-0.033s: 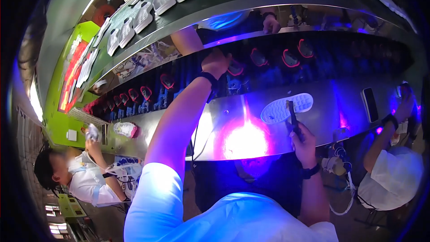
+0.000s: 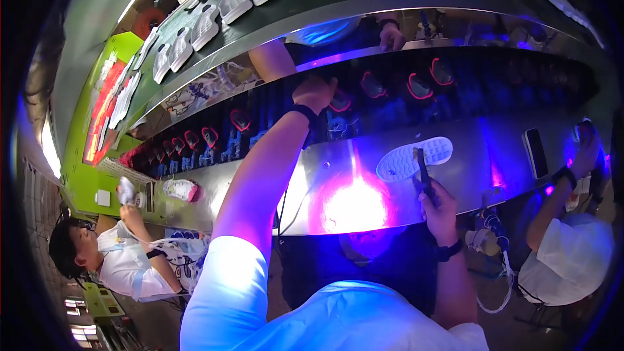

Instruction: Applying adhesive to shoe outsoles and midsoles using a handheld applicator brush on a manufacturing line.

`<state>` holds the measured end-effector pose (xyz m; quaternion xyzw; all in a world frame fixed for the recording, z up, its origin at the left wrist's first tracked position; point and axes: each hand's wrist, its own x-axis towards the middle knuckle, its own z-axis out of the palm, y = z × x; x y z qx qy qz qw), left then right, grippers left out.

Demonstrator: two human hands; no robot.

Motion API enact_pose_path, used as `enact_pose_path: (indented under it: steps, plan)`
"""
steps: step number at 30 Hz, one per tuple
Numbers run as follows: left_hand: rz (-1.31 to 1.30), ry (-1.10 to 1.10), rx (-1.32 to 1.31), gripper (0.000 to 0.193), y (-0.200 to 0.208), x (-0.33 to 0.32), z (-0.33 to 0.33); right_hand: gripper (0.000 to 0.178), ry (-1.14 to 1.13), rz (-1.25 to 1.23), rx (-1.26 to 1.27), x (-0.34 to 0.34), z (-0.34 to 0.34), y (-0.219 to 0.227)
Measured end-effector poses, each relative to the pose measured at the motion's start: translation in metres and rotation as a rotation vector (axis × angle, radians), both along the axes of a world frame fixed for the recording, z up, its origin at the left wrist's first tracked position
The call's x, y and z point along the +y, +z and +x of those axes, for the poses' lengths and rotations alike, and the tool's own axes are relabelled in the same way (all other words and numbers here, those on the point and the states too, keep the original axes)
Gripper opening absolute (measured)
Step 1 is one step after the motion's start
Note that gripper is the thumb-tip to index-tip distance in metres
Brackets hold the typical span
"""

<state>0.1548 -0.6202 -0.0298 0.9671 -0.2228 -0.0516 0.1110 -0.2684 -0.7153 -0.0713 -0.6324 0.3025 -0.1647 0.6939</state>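
Note:
My left arm stretches far over the bench to a dark conveyor trough. There my left hand (image 2: 315, 93) is beside a dark shoe upper with a red rim (image 2: 340, 101). Its fingers are mostly lost in shadow, so their grip cannot be made out. My right hand (image 2: 441, 211) is closed around the dark handle of a brush (image 2: 423, 174). The brush head lies over a pale shoe sole (image 2: 395, 163), resting tread side up on the metal bench (image 2: 273, 175).
Several red-rimmed uppers (image 2: 240, 120) line the trough. Pale soles (image 2: 234, 5) lie on the green belt above. A phone (image 2: 536, 153) rests at the bench's right, a white-pink shoe (image 2: 181, 190) at its left. Co-workers (image 2: 133, 253) sit on both sides.
The left co-worker's hand with a pale shoe has shifted slightly, and that person's head has turned. My own hands have hardly moved.

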Motion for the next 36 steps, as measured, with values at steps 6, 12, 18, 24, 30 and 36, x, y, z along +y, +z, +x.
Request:
enact_pose_path:
  steps: [6,12,18,24,30,36]
  plan:
    - [-0.061,-0.099,0.185,0.052,-0.041,0.000,0.029,0.042,-0.004,-0.082,-0.024,-0.001,0.002,-0.010]
    - [0.121,-0.230,0.007,0.051,-0.027,0.023,0.030,0.041,0.029,-0.038,-0.006,-0.003,0.005,-0.003]
    - [0.104,-0.244,-0.309,0.055,-0.005,-0.044,0.016,0.039,-0.010,-0.034,-0.010,-0.007,0.000,-0.010]
    - [-0.181,-0.225,0.051,0.057,-0.014,-0.094,-0.001,0.040,-0.013,-0.060,-0.011,-0.003,0.005,-0.019]
    - [-0.104,-0.097,0.595,0.051,0.021,-0.062,-0.033,0.040,-0.015,-0.124,-0.070,-0.003,0.000,-0.020]
    - [-1.113,-0.216,1.270,0.044,0.006,0.083,-0.134,0.040,-0.044,0.041,-0.028,-0.007,-0.011,-0.001]
